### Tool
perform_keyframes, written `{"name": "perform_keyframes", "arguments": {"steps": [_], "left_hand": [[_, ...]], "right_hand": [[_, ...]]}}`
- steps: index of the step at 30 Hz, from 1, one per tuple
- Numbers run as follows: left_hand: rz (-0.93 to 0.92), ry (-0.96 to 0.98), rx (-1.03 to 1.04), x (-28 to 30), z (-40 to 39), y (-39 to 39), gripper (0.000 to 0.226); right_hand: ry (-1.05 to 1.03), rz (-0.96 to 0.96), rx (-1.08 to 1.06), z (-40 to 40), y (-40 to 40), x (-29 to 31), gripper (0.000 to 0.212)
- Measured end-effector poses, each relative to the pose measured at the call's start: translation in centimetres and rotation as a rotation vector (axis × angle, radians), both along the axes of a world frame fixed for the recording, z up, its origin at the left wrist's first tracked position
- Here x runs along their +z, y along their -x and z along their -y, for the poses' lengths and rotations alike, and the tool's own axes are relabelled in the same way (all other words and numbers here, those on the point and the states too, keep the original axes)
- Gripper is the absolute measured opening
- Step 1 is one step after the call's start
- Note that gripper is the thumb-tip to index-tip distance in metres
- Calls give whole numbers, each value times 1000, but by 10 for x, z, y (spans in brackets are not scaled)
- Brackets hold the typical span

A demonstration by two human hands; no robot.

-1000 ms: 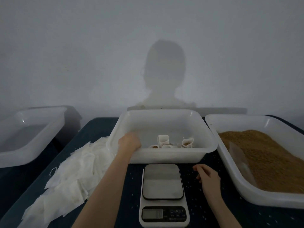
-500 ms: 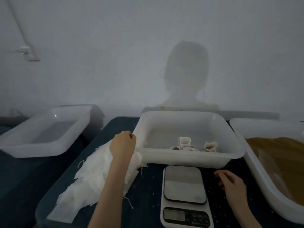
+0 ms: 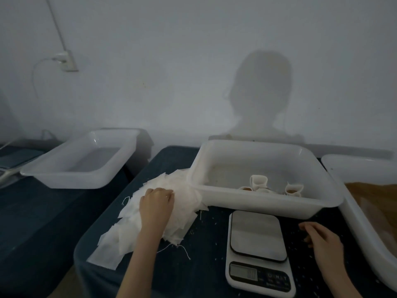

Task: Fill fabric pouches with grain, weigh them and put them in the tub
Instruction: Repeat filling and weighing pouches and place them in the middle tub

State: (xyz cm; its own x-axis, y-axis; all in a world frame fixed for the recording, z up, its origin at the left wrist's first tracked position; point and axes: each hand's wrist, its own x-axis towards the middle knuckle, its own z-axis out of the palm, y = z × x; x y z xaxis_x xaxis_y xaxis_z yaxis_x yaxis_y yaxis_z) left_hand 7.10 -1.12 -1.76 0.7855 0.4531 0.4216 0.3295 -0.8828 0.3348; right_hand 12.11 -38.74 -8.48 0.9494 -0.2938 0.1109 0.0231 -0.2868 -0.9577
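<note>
The left hand [image 3: 156,204] rests on the heap of flat white fabric pouches [image 3: 150,214] at the table's left, fingers curled onto the top sheets; whether it pinches one cannot be told. The right hand [image 3: 322,238] hovers loosely curled, holding nothing, right of the white digital scale [image 3: 257,250]. Beyond the scale, the white rectangular plastic tub [image 3: 268,203] holds several filled pouches [image 3: 258,182]. Brown grain [image 3: 373,196] fills the white tray [image 3: 354,214] at right.

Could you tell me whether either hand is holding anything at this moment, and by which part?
The left hand rests on the pile of empty pouches; whether it grips one cannot be told. The right hand holds nothing.
</note>
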Motion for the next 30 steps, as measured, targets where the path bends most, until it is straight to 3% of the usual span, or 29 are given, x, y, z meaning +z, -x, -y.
{"name": "perform_keyframes", "arguments": {"steps": [4,7,11,14,17,22,26,30], "left_hand": [[273,186,-46,19,21,4,22],[347,352,-159,34,44,6,21],[303,549,-414,44,88,5,18],[222,523,-595,44,124,3,19],[171,508,-692,37,159,-1,17],[74,728,-870,25,205,2,19],[68,866,-856,22,217,5,24],[55,882,-808,21,219,7,23]], "right_hand": [[19,8,19,-1,1,1,26],[77,59,71,-7,7,6,26],[82,120,164,-22,14,16,24],[90,148,215,-31,19,25,24],[33,212,253,-39,27,39,24],[-77,316,287,-49,41,56,23],[-87,250,293,-40,41,60,21],[26,196,304,-33,40,65,22]]}}
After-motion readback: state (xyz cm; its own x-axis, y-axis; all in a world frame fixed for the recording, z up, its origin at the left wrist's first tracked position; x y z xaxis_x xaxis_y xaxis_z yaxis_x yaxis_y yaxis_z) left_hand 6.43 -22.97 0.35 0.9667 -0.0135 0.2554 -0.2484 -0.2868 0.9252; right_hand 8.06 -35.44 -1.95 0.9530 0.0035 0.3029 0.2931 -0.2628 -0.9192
